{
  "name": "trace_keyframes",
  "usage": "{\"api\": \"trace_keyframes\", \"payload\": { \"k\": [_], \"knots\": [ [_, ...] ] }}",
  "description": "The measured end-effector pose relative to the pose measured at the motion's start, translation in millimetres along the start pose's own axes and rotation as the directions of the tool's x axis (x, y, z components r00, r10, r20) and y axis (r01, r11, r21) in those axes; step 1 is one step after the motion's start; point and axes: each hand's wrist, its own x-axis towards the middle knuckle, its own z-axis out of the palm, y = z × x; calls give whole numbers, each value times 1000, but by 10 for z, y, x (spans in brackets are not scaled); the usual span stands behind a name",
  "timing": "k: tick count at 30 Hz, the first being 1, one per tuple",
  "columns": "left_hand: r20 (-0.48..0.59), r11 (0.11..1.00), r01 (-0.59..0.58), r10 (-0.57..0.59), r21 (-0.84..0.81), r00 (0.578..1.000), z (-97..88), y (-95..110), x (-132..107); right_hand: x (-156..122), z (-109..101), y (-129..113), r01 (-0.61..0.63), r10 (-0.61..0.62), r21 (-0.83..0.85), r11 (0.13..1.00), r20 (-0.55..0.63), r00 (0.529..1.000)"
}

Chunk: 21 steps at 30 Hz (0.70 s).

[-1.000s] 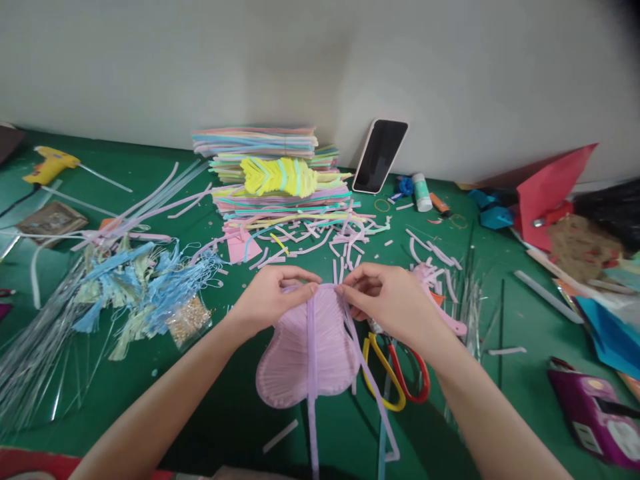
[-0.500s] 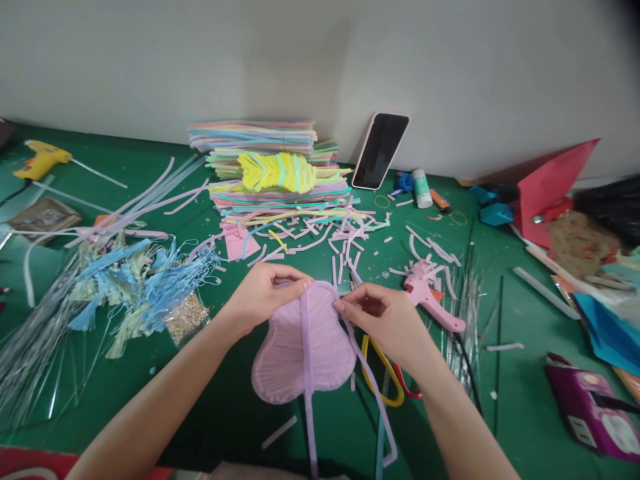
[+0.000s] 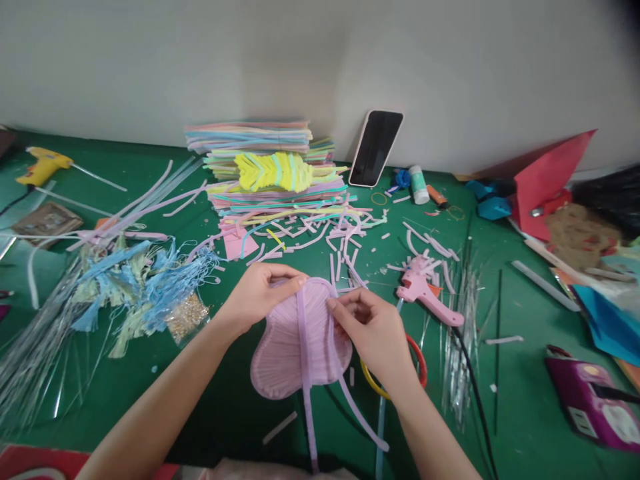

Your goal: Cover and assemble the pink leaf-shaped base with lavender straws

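Observation:
A lilac piece shaped like a figure eight [image 3: 277, 353], built from pipe cleaners laid side by side, is held up over the green table. My left hand [image 3: 263, 297] pinches its top left edge between thumb and fingers. Down its middle runs a lilac pipe cleaner strip [image 3: 305, 347] whose end hangs below the piece. My right hand [image 3: 367, 327] is closed at the upper right edge, thumb and forefinger pinching a second lilac pipe cleaner [image 3: 360, 413]. That one trails across the right lobe and dangles toward the lower right.
Beside my right hand lie a pink glue gun [image 3: 425, 293] and yellow-and-red-handled scissors [image 3: 420, 360]. Pipe cleaner bundles [image 3: 250, 140] and a leaning phone [image 3: 376, 148] stand at the back. Blue tassels [image 3: 160, 280] lie left, near a yellow glue gun [image 3: 43, 167]. A purple box [image 3: 590, 400] sits right.
My right hand has moved slightly left and down, bringing the loose pipe cleaner over the right lobe. More of the pink glue gun shows. My left hand keeps its hold.

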Motion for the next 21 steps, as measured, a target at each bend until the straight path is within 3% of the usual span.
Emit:
{"api": "trace_keyframes", "payload": {
  "k": [5, 12, 15, 18, 21],
  "knots": [
    [26, 997, -43, 41, 58, 999, -16, -32, 0, -32, 33, 26, 49, -49, -3, 999, -36, 998],
    [23, 999, -35, 34, 35, 999, -8, -63, 7, -46, 87, 27, 174, -218, -282, 944, -135, 967],
    [-5, 999, 21, -21, -32, 1000, 15, -71, 13, -35, 114, 22, 212, -269, -339, 917, -130, 954],
    [-33, 988, 105, -110, -116, 993, 34, -111, 29, -14, 134, 54, 208, -245, -298, 932, -93, 965],
    [-44, 975, 156, -165, -160, 985, 32, -184, 50, -3, 143, 131, 145, -148, -99, 985, -28, 989]
  ]
}}
